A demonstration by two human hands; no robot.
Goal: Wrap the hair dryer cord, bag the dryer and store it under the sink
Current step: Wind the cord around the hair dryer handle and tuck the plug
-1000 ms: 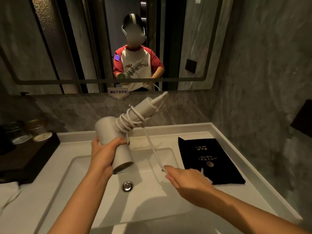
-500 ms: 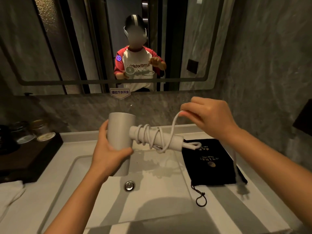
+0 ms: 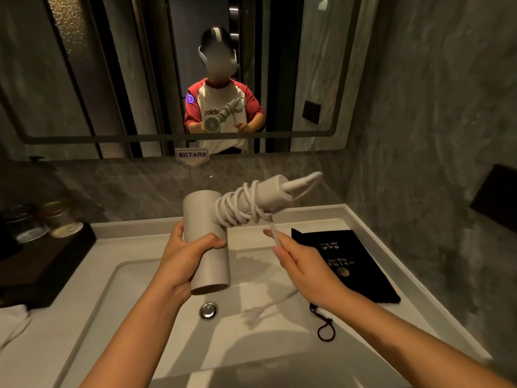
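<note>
My left hand grips the barrel of a pale grey hair dryer held above the sink basin. Its handle points up and to the right, with several turns of white cord wound around it. My right hand pinches the loose cord just below the handle. The rest of the cord trails down to a blurred plug over the basin. A flat black drawstring bag lies on the counter to the right, its string loop hanging toward the basin.
A metal drain plug sits in the basin's middle. At left a dark wooden tray carries covered glasses, with a white towel in front. A mirror spans the wall; a grey stone wall closes the right side.
My right hand has swung from above the handle down below it, carrying the cord round for another turn. The dryer handle has tilted upward again, and the plug has dropped over the basin.
</note>
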